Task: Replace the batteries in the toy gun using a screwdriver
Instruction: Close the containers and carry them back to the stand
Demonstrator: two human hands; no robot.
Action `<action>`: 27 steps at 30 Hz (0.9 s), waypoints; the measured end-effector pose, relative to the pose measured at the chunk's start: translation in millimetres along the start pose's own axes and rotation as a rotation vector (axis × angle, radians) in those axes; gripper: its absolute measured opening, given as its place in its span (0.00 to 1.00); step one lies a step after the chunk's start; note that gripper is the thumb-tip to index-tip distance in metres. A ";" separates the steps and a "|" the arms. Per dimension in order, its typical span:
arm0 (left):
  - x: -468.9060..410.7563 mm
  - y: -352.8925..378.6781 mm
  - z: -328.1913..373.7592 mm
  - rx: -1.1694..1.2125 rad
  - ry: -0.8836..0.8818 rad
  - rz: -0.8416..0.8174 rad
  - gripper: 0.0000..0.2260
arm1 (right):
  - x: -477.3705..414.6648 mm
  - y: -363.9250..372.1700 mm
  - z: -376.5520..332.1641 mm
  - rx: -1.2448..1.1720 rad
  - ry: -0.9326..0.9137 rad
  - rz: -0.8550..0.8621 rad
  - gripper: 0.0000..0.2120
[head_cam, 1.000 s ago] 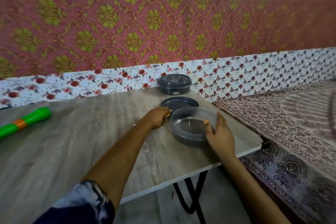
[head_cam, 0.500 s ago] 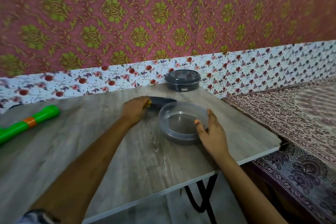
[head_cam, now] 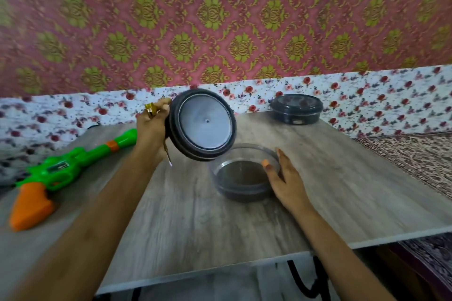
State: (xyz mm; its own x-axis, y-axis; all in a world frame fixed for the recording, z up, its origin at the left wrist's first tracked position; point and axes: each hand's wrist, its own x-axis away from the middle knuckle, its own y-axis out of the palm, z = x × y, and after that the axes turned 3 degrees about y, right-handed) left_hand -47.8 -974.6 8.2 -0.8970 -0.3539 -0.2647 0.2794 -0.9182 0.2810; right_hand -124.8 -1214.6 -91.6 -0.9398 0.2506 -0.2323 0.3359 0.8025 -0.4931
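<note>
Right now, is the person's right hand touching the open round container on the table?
Touching. The head view shows the right hand resting against the side of the open container, with the thumb lying over its rim.

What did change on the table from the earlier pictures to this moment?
The left hand has gripped the lid, which lay flat behind the open container, and lifted it up, tilted on edge. The right hand still rests against that container. The toy gun and the closed container did not move on the table.
</note>
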 end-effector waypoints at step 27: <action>30.3 42.7 -56.1 -1.301 0.138 -0.513 0.14 | -3.9 -6.5 -3.1 -0.282 0.207 -0.055 0.28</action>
State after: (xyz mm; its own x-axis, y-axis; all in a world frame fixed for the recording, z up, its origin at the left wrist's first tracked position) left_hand -43.9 -1034.6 -39.6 -0.9752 0.1215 -0.1850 0.1169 -0.4270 -0.8967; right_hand -123.6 -1219.2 -84.9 -0.9584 0.2844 -0.0224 0.2812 0.9286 -0.2423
